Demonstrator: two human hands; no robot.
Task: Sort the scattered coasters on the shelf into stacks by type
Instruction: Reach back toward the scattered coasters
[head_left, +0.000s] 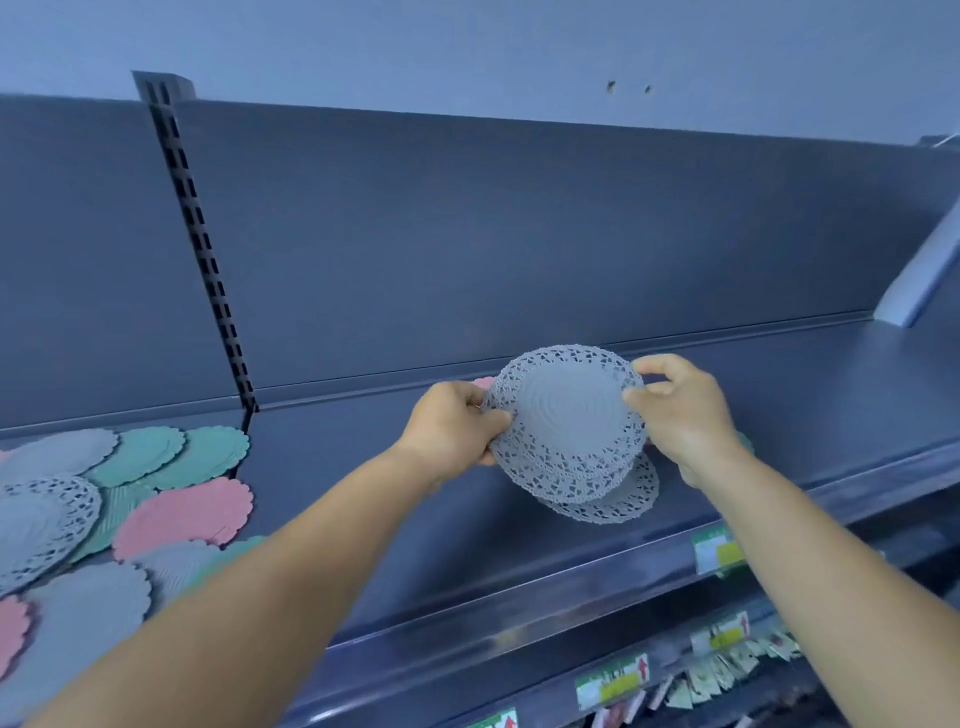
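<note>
A grey lace-edged coaster (569, 415) is held tilted above the dark shelf (395, 499), with more grey lace coasters (618, 501) stacked just under it. My left hand (457, 423) pinches its left rim; my right hand (680, 408) pinches its right rim. A bit of pink coaster (484, 383) peeks out behind my left hand. At the far left lie scattered coasters: teal scalloped ones (171, 454), a pink scalloped one (187, 512), plain grey scalloped ones (88, 608) and another grey lace one (41, 519).
The shelf's back panel (519, 234) rises behind, with a slotted upright (202, 249) at the left. Price labels (719, 548) sit on the shelf's front lip. Lower shelves hold small hanging packets (727, 670). A pale bracket (919, 275) stands at the right end.
</note>
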